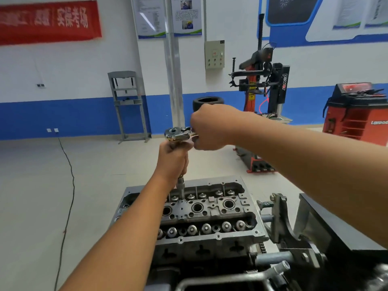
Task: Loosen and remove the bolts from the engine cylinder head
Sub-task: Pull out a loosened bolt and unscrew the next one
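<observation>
Both hands up over the head [210,211], which sits bare-topped on its stand [281,225] down in front, valve springs and plug wells showing. Left hand [173,162] wrapped round the upright extension [181,186], fingers curled tight on the shaft, which drops into the head at its far row. Right hand [210,127] is fisted on the ratchet [178,134] handle, fingers clamped, chrome ratchet top sitting just above the left fist. The bolt itself is down under the socket, can't see it. Behind them, a tyre changer [262,85], a tyre [207,102], a red cabinet [357,114] against the blue-striped wall.
</observation>
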